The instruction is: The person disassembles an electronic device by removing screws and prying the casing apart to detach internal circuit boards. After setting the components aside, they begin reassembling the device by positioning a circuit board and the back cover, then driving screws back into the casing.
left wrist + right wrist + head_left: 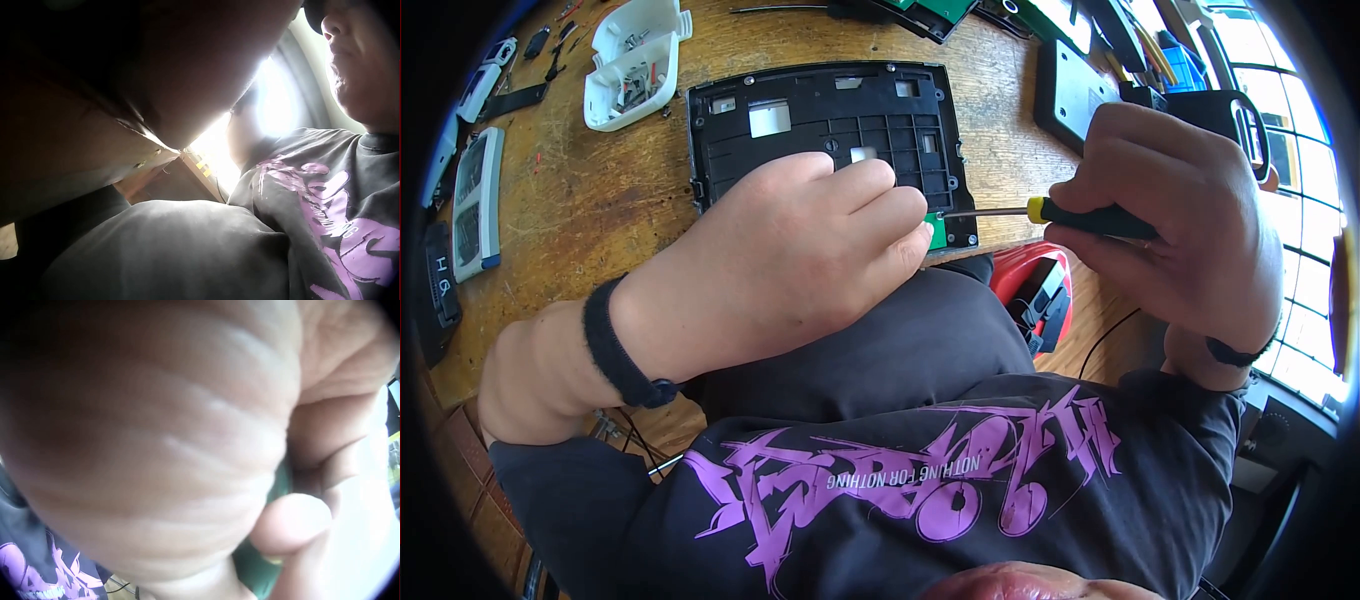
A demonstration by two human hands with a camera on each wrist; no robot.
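Note:
A black plastic panel (800,95) with rectangular cutouts lies at the table's front edge. My left hand (800,240) covers its lower part with curled fingers, the thumb and a finger meeting at a small green board (938,232) in the panel's near right corner; the other fingertips are hidden. My right hand (1180,200) grips a screwdriver's green handle (1100,218), its thin shaft (985,212) pointing left to a screw on that board. In the right wrist view, the green handle (256,572) shows beside my right hand (162,444).
A white box (635,80) with screws stands behind the panel on the left. Another case with compartments (478,205) is at far left. A dark-edged grey panel (1072,95) lies behind my right hand. Below the table edge is a red container (1012,270). Green circuit boards (940,12) sit at the back.

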